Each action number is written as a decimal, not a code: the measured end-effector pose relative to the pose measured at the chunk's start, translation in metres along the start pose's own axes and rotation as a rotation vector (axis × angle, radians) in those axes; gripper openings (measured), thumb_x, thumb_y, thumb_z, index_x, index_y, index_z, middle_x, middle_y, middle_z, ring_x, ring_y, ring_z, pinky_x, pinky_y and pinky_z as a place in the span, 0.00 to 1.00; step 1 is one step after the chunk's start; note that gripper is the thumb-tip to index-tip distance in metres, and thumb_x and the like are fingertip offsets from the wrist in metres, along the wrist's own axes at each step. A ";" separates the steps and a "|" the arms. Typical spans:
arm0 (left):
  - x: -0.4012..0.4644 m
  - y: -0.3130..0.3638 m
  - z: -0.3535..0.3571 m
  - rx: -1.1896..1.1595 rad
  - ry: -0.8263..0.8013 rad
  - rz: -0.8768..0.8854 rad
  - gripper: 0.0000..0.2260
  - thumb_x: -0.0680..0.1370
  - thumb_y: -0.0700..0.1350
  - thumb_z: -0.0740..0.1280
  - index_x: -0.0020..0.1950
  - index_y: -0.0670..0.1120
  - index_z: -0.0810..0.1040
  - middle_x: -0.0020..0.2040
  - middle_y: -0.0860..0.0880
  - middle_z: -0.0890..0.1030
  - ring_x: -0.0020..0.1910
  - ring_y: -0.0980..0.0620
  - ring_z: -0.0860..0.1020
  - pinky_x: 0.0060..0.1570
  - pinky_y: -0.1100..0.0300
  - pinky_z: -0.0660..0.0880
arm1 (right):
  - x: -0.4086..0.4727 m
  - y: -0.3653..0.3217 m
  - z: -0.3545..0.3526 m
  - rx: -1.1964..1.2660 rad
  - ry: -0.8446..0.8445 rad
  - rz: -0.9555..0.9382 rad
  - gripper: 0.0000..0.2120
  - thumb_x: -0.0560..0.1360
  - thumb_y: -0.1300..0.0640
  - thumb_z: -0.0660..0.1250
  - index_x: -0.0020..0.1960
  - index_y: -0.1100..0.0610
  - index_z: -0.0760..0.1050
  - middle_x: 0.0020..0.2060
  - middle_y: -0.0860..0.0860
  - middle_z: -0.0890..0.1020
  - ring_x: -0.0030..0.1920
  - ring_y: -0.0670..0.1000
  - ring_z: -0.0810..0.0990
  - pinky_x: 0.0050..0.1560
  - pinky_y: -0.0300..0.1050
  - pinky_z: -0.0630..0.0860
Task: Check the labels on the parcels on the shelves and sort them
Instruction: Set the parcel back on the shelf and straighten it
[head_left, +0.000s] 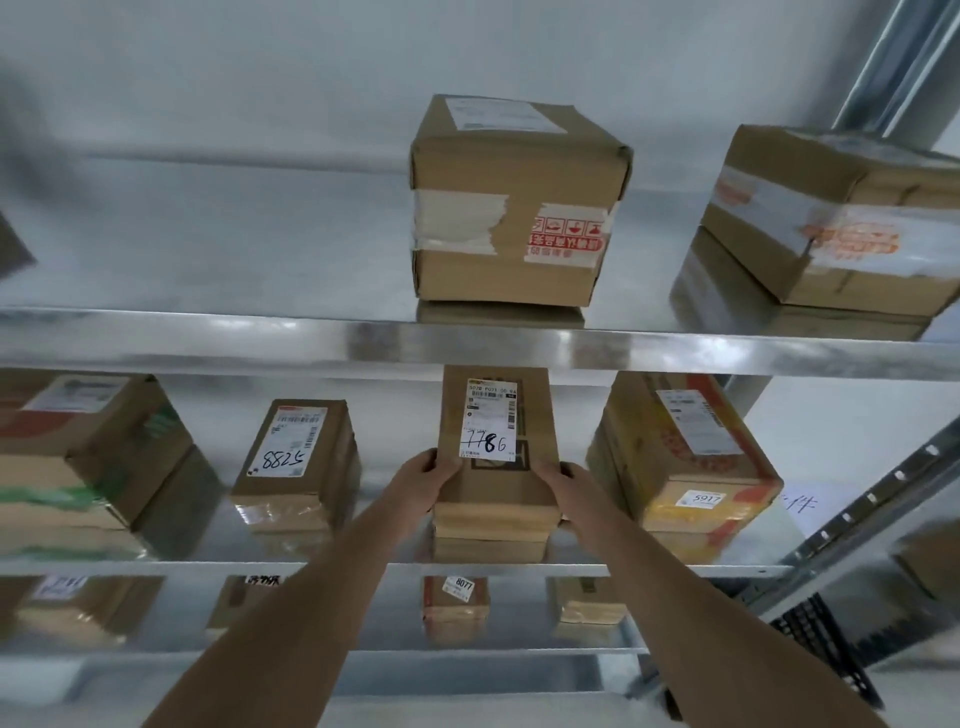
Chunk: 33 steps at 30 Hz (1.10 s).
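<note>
holding the parcel marked 7786 (497, 447) by its lower corners, the left hand (427, 480) and right hand (560, 480) curl their fingers round its sides on the middle shelf (363, 567). the person should probably keep it level and the label facing up while reading it. the 5288 parcel (296, 462) and the 5917 parcel (685, 457) crowd either side, and the upper shelf edge (311, 340) sits close overhead.

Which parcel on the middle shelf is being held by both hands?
The slim brown parcel marked 7786, top of the centre stack. The left hand and right hand grip its sides; the neighbouring parcels stand untouched.
</note>
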<state>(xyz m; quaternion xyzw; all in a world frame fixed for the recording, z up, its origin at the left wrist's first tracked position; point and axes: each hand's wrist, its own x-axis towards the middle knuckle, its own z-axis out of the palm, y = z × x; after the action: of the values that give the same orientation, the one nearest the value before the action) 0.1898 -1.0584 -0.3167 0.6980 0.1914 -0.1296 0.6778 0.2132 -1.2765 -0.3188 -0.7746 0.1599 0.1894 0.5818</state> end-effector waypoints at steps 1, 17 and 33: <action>-0.003 -0.001 -0.003 0.005 0.003 -0.003 0.15 0.82 0.46 0.68 0.69 0.46 0.76 0.60 0.47 0.83 0.54 0.49 0.81 0.58 0.52 0.78 | -0.002 0.001 0.000 0.031 -0.010 0.001 0.22 0.79 0.46 0.68 0.68 0.57 0.74 0.56 0.52 0.83 0.57 0.55 0.82 0.61 0.56 0.80; -0.044 -0.012 -0.022 -0.282 -0.060 0.030 0.17 0.81 0.48 0.69 0.70 0.57 0.75 0.62 0.48 0.83 0.65 0.44 0.78 0.66 0.39 0.73 | -0.026 0.016 -0.014 0.120 -0.212 -0.062 0.36 0.73 0.54 0.77 0.75 0.49 0.62 0.63 0.51 0.80 0.57 0.52 0.81 0.43 0.45 0.79; -0.053 -0.019 -0.022 -0.369 -0.032 0.048 0.14 0.82 0.51 0.65 0.68 0.54 0.77 0.63 0.47 0.82 0.65 0.43 0.78 0.64 0.41 0.75 | -0.033 0.027 -0.015 0.164 -0.244 -0.110 0.35 0.73 0.54 0.77 0.72 0.47 0.62 0.66 0.49 0.77 0.61 0.52 0.79 0.47 0.47 0.78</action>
<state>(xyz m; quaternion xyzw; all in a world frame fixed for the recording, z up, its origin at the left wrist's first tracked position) 0.1325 -1.0411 -0.3099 0.5642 0.1846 -0.0873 0.8000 0.1730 -1.2979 -0.3221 -0.7032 0.0601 0.2362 0.6679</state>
